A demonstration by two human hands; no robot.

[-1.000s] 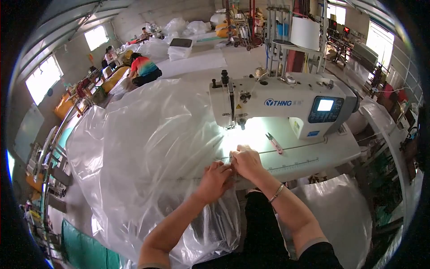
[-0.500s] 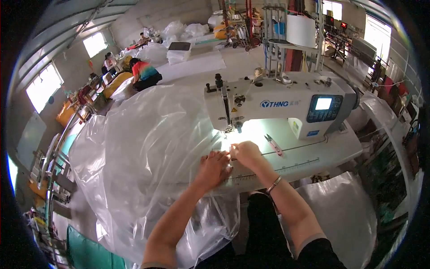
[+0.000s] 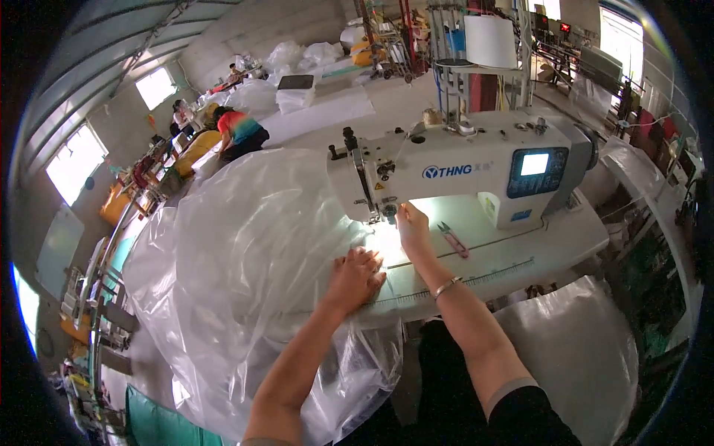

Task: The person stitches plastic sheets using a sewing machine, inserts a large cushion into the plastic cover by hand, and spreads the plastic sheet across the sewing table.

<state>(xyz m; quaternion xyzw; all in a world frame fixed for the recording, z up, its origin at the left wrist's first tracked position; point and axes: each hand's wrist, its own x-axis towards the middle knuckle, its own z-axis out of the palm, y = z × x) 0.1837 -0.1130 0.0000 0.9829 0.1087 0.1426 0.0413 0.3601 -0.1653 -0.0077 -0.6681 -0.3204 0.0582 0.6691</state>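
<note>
A white sewing machine stands on its table, with its lamp lighting the needle area. My left hand lies on the edge of a large translucent plastic sheet, fingers stretched out, just in front of the needle area. The sheet spreads over the left of the table and hangs down at the front. Raised beside the machine's needle end, my right hand is closed; whatever its fingertips hold or touch is hidden. Pink-handled thread snips lie on the table right of that hand.
Along the table's front edge runs a ruler scale. More plastic sheeting hangs at the lower right. A white thread cone stands behind the machine. A person in a multicoloured top bends down at the back left.
My right hand has risen from the sheet's edge to beside the machine's needle end. My left hand stays on the sheet. The view has shifted slightly.
</note>
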